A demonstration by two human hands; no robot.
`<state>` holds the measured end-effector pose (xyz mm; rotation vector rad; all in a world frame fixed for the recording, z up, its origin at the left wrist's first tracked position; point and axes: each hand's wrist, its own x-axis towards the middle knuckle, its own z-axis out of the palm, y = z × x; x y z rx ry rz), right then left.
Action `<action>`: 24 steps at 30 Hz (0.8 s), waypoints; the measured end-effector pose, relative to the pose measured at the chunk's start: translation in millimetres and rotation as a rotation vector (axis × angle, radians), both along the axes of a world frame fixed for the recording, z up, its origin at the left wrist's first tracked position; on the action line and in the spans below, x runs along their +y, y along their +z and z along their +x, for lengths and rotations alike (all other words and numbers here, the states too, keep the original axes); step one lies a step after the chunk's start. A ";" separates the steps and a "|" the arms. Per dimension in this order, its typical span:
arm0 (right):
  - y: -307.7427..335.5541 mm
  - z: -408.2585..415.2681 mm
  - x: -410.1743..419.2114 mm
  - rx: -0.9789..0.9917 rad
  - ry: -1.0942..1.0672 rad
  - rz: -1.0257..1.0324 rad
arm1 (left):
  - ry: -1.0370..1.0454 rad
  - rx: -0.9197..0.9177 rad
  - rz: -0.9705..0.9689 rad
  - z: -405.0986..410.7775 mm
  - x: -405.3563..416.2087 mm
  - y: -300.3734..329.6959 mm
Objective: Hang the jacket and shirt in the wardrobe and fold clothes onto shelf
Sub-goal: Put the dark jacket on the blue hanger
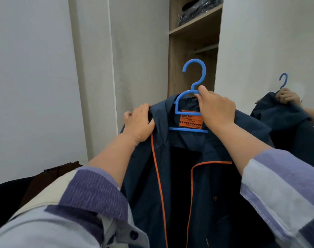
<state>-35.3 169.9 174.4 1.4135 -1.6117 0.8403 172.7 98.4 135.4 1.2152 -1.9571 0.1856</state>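
The jacket [179, 176] hangs on a blue hanger [190, 104], in front of the open wardrobe [193, 51]. It looks soft and light. The right hand [215, 110] pinches the hanger neck, a firm place to hold. The left hand [140, 122] grips the floppy shoulder.

left sleeve [92, 192]: wide bands of pale blue and ribbed purple, loose, pushed back past the wrist | cuff: dark round button near the lower edge | right sleeve [277, 187]: same pale blue and purple bands, stitched white hem | forearms bare below both sleeves
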 end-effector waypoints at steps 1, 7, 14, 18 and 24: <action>1.0 0.3 1.1 0.000 -0.002 0.001 | -0.027 0.055 -0.008 -7.8 2.0 2.9; -0.7 -30.3 15.6 0.007 0.039 0.028 | -0.269 0.215 0.101 -26.1 -0.7 17.8; -11.4 -48.1 18.0 -0.029 0.021 0.028 | -0.130 0.272 0.204 -43.5 0.1 20.5; -11.8 -50.4 7.4 -0.068 -0.009 0.030 | -0.056 0.210 -0.095 -60.2 9.3 8.2; -8.4 -50.6 -7.9 -0.105 0.043 0.080 | 0.015 0.049 -0.079 -99.2 -8.1 8.1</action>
